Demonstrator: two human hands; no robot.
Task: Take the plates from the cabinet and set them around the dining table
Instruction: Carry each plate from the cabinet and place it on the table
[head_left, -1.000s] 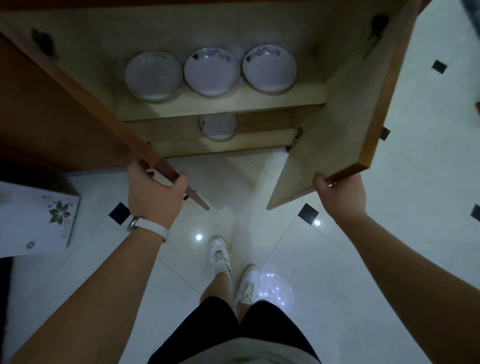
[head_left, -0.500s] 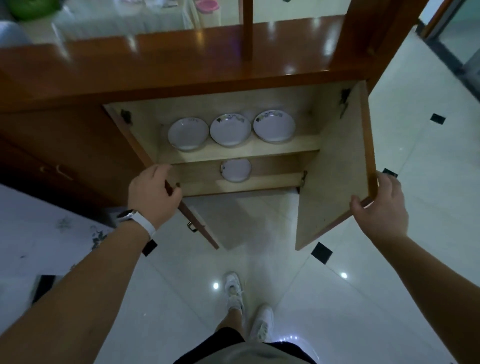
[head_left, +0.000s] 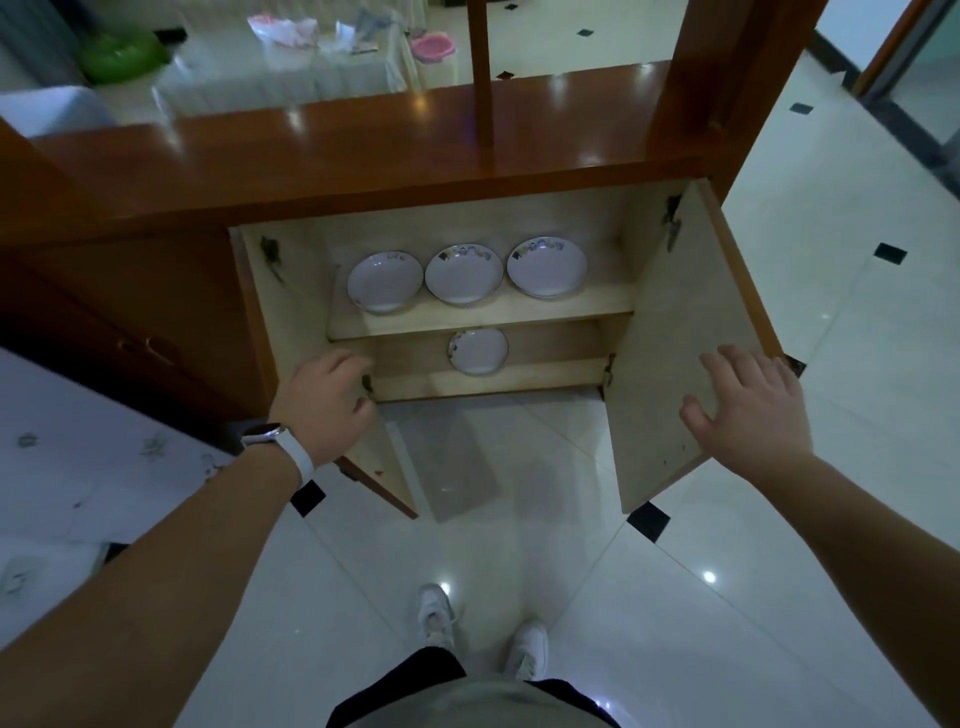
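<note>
A low wooden cabinet stands open in front of me, both doors swung out. Three white plates sit side by side on its upper shelf: the left plate, the middle plate and the right plate. A single plate lies on the lower shelf. My left hand, with a white watch on the wrist, hovers at the left door, fingers loosely curled and holding nothing. My right hand is spread flat over the inside of the right door.
A white patterned table edge lies at the left. Behind the cabinet top, a white covered surface carries a green bowl and a pink bowl. A wooden post rises from the cabinet top. Glossy tiled floor lies around my feet.
Both hands have let go of the door edges. The doors stand wider apart, and my view has pulled back and up, so the cabinet top and the room behind show.
</note>
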